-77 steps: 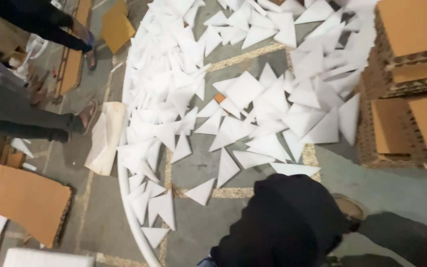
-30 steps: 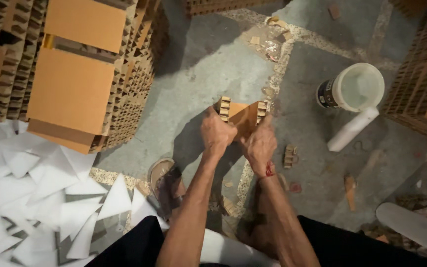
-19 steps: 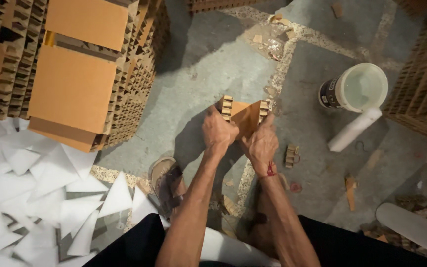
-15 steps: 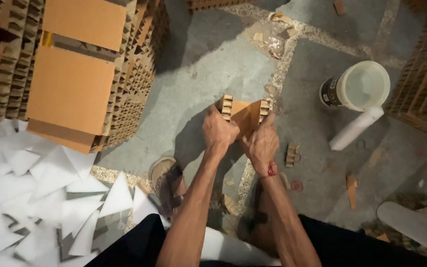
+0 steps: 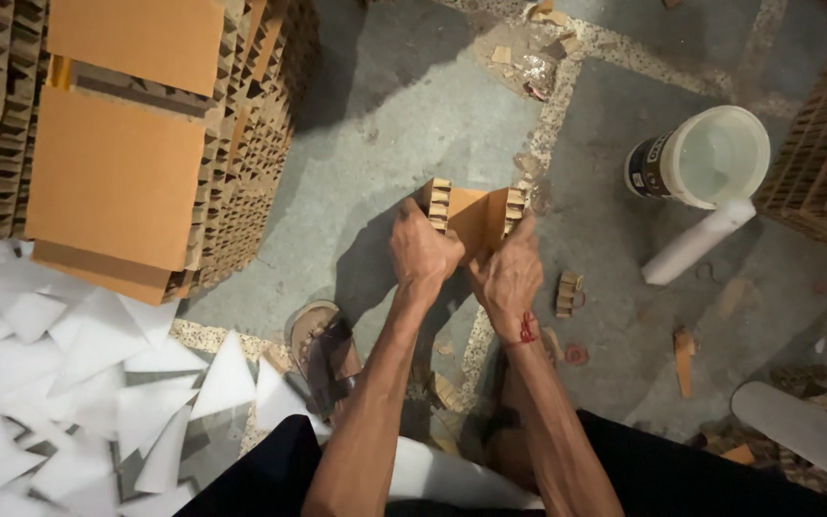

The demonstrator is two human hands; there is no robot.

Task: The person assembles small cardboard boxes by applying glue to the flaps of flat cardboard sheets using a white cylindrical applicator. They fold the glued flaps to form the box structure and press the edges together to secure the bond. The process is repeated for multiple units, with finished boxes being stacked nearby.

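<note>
Change since earlier views: both hands hold the same grip as half a second before; the bucket sits slightly lower in the frame.
Bucket: white bucket (image 5: 720, 158) at 2 o'clock from the hands, upright on the concrete floor (image 5: 413, 124), holding pale cloudy liquid; a white tube (image 5: 699, 241) lies just beside it.
Held piece: folded cardboard piece (image 5: 476, 215) with honeycomb edges, at frame centre, above the floor.
Left hand: left hand (image 5: 423, 254) curled closed on the piece's left end, forearm extended.
Right hand: right hand (image 5: 507, 278) gripping the right end, thumb raised along it; red thread at the wrist.
Surroundings: cardboard stacks (image 5: 117, 172) at 10 o'clock; white paper triangles (image 5: 69, 383) at 8 o'clock.
</note>
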